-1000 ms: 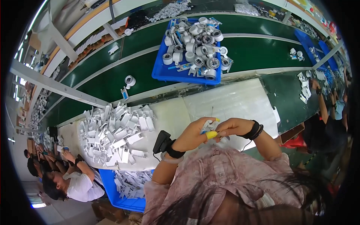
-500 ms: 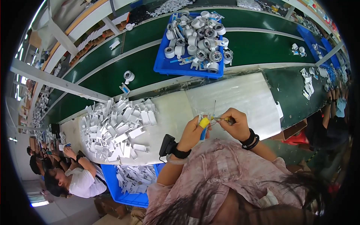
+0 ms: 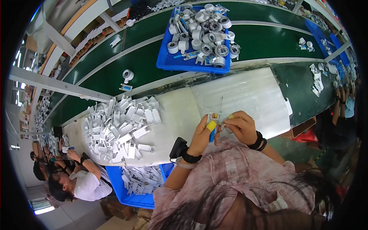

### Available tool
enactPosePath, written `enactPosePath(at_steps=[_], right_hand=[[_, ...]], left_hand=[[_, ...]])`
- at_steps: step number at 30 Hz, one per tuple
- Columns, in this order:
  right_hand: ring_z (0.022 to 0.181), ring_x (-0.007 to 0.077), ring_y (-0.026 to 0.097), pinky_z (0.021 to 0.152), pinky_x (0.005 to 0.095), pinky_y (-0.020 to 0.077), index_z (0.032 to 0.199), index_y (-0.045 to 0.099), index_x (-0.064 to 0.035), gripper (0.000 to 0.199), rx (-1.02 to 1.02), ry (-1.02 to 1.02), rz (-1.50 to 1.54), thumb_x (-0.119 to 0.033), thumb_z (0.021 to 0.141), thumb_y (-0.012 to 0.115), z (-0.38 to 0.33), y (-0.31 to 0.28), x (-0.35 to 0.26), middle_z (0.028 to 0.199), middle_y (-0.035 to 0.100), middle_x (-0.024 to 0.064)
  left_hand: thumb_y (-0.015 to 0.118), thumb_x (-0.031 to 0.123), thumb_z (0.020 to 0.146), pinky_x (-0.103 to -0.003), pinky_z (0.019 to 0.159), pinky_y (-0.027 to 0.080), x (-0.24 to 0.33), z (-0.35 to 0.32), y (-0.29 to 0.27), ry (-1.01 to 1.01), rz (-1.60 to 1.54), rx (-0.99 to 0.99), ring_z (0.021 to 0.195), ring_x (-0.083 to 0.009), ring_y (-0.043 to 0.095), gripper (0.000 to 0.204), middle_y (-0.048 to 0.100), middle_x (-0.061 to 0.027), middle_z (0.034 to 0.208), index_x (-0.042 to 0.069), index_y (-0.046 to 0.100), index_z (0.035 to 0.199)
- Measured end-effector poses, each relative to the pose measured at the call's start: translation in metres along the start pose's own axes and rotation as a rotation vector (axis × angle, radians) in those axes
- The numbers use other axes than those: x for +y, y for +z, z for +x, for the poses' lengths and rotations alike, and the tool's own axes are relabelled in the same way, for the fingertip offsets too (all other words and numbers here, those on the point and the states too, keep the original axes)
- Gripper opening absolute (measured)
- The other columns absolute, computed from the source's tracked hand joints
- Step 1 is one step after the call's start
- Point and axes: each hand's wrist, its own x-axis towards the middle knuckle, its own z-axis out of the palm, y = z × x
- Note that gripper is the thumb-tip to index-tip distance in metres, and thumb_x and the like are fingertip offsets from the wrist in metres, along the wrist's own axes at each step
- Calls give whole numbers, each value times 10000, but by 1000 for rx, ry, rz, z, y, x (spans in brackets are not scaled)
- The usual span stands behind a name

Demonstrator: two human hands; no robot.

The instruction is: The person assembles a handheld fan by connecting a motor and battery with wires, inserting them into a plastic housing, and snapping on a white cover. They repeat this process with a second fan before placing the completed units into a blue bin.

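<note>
My left hand [image 3: 200,137] is closed around a small white plastic part with a blue strip [image 3: 212,136]. Yellow wrapping [image 3: 211,125] covers the tip of its thumb. My right hand [image 3: 242,125] is close on the right, thumb and forefinger pinched together at the part's edge. A bit of yellow [image 3: 230,116] shows at that hand's fingertips. What the pinch holds is too small to name. From between the hands a thin dark rod [image 3: 222,104] points away from me; which hand grips it is unclear.
A heap of white plastic pieces [image 3: 120,130] lies left on the bench, above a blue bin [image 3: 115,184] of similar pieces. A blue tray [image 3: 163,63] piled with round white units stands on the green conveyor [image 3: 264,46]. A co-worker [image 3: 86,182] sits at left.
The dark handle-like end seen in my right hand is no longer visible, and its fingers are now pinched closer to the part. The view has shifted slightly.
</note>
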Motion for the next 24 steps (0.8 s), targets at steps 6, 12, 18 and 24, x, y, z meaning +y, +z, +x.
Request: enactPosePath(at_steps=[6,12,18,24], right_hand=[[766,233,602,626,308,487,921,683,-24,231,13,-8,29,72,718,736,-5,7,-3,880,620,100],[763,257,590,657,348,480,919,688,-78,239,44,-40,-4,-5,705,766,-5,8,-5,860,622,82],[794,241,550,698,339,450,910,701,-91,263,90,-53,-5,-10,676,788,-10,10,-3,860,584,50],[786,242,527,703,344,439,906,701,-92,269,116,-62,-5,-9,667,791,-10,10,-3,859,570,44]], left_hand=[[415,25,911,-266,577,480,7,-5,9,57,43,-57,690,-134,555,385,576,-78,941,36,421,1296],[393,-3,892,-242,656,470,1,-9,10,112,134,-42,789,-113,540,414,560,-73,993,19,409,1305],[369,-21,888,-242,687,462,1,-12,11,182,182,-73,819,-109,515,441,547,-70,1014,10,404,1326],[371,-27,888,-235,673,439,5,-12,15,219,281,-85,791,-98,501,439,547,-60,972,9,411,1323]])
